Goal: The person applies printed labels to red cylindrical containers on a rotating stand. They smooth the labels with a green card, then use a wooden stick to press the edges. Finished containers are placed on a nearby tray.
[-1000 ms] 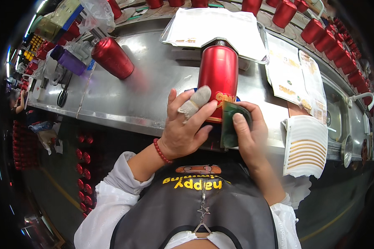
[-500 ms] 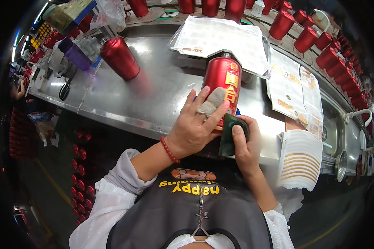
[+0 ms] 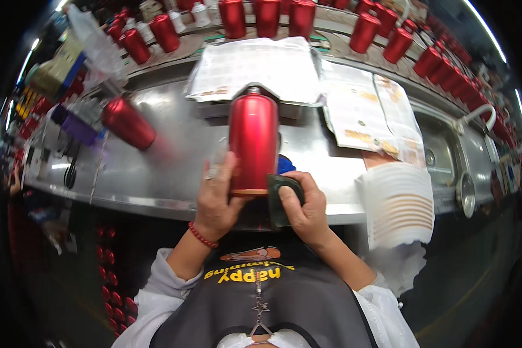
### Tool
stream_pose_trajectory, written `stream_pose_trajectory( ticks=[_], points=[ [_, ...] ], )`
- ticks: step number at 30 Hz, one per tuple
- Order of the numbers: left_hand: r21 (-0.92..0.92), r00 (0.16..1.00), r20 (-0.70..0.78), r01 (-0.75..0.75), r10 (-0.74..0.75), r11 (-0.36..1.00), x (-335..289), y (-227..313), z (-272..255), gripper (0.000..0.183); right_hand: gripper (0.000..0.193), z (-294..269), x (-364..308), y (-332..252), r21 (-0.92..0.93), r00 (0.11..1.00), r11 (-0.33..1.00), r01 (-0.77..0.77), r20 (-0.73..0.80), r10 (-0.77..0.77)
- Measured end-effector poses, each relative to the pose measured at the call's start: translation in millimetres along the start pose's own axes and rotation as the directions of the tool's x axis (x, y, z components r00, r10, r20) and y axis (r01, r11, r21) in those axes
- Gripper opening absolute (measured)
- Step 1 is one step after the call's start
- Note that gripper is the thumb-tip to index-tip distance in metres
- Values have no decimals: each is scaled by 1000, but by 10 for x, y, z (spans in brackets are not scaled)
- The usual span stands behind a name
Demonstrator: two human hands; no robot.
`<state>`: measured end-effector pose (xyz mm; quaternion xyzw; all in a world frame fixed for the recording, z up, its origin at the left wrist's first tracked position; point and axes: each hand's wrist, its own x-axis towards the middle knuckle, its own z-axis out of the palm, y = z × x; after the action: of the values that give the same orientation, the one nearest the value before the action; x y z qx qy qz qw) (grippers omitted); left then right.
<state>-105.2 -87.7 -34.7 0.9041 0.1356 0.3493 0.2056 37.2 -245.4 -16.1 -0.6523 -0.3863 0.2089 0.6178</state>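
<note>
A glossy red bottle (image 3: 253,145) lies tilted in front of me, its neck away from me against a dark notched rest and its base toward me. A plain red side faces up. My left hand (image 3: 216,203) holds it along the left side near the base, its fingers a little blurred. In my right hand (image 3: 307,211) is a flat dark green scraper-like piece (image 3: 279,200), thumb on top, its edge close beside the bottle's lower right. A bit of blue (image 3: 285,165) shows behind the right fingers.
Another red bottle (image 3: 129,123) stands on the steel bench at left, near a purple bottle (image 3: 75,126). A tray with white sheets (image 3: 261,66) lies ahead. Printed sheets (image 3: 359,113), a stack of curved white sheets (image 3: 399,203) and a sink (image 3: 438,145) are at right. Red bottles line the conveyor (image 3: 342,26) behind.
The bottle has turned, so its gold lettering no longer faces up. My left hand has shifted from across its top to its left side. The view has swung right.
</note>
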Motion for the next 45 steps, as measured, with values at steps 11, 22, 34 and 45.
stream_pose_trajectory(
  ticks=[11,22,34,45],
  points=[
    [-53,988,56,145,-142,988,-92,-99,84,91,47,-1772,857,386,-760,933,627,173,-77,-352],
    [-153,967,111,243,-228,958,-250,-185,123,93,40,-3433,2124,1457,-965,966,-145,-219,-236,110],
    [-299,943,119,332,-310,895,-307,-205,157,93,49,-4398,1741,1851,-752,803,294,-590,-583,122],
    [-186,975,77,221,-210,957,-227,-187,125,93,27,-3388,2109,1005,-741,965,655,-150,-254,-65]
  ],
)
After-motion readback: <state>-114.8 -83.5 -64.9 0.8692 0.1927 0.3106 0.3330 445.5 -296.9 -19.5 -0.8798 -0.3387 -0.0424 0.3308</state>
